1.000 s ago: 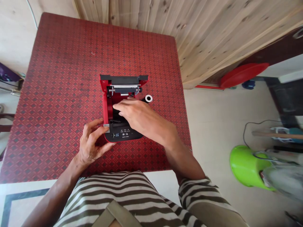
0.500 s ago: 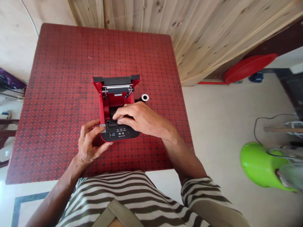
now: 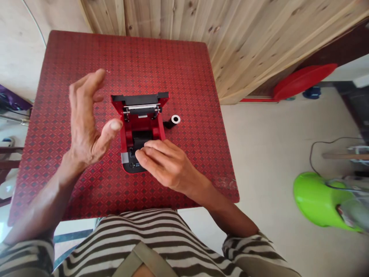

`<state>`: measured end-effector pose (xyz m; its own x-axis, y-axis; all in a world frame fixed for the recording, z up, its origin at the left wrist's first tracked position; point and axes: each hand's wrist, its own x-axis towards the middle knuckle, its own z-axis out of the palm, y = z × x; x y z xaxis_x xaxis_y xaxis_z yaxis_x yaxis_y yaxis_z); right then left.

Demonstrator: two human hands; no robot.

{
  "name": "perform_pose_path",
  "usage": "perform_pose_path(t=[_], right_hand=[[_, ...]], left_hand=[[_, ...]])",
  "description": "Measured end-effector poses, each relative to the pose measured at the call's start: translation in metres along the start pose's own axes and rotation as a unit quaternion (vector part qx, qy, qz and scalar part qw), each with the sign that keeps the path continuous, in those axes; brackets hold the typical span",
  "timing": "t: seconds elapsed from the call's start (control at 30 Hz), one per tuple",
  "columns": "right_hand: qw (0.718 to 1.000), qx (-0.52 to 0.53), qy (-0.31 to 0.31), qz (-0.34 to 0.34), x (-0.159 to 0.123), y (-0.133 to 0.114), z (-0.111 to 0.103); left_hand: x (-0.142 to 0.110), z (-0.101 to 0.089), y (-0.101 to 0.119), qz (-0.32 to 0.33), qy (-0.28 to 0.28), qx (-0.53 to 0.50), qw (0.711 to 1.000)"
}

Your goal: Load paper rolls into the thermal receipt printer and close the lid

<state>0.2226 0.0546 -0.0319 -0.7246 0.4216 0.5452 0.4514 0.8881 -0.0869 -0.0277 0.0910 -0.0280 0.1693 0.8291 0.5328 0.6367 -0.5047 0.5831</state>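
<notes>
A small red and black printer (image 3: 140, 130) stands on the red patterned table (image 3: 72, 77) with its lid swung up, showing the empty paper bay. My right hand (image 3: 163, 165) lies over its black front panel, fingers curled and resting on the panel by the bay's edge. My left hand (image 3: 86, 119) is raised in the air to the left of the printer, fingers apart and palm turned toward it, holding nothing. A small black roll with a white end (image 3: 173, 121) lies on the table just right of the printer.
A wooden plank wall (image 3: 230, 38) runs behind and to the right of the table. On the floor at the right are a green plastic bucket (image 3: 317, 200), a red basin (image 3: 302, 80) and a cable. My striped shirt fills the bottom.
My left hand has let go of the printer's left front corner and lifted up to the left, opening. My right hand has slid from the bay toward the front panel.
</notes>
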Motion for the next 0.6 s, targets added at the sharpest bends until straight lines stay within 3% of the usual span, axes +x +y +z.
perform_pose_path(t=[0.13, 0.23, 0.33, 0.47, 0.6], right_hand=[[0.997, -0.070, 0.032, -0.025, -0.010, -0.011, 0.003], [0.995, -0.092, 0.033, -0.028, -0.011, -0.015, 0.001], [0.995, -0.088, 0.030, -0.030, -0.012, -0.016, -0.001], [0.995, -0.087, 0.037, -0.023, -0.015, -0.017, 0.002], [0.997, -0.062, 0.045, -0.009, -0.016, -0.016, 0.005]], left_hand=[[0.015, 0.009, 0.004, 0.041, -0.076, -0.017, 0.996], [-0.004, 0.007, 0.012, 0.046, -0.088, -0.022, 0.995], [-0.028, 0.006, 0.015, 0.094, -0.120, 0.007, 0.988], [-0.051, 0.013, 0.005, 0.169, -0.114, 0.049, 0.978], [-0.059, 0.020, -0.002, 0.173, -0.095, 0.037, 0.980]])
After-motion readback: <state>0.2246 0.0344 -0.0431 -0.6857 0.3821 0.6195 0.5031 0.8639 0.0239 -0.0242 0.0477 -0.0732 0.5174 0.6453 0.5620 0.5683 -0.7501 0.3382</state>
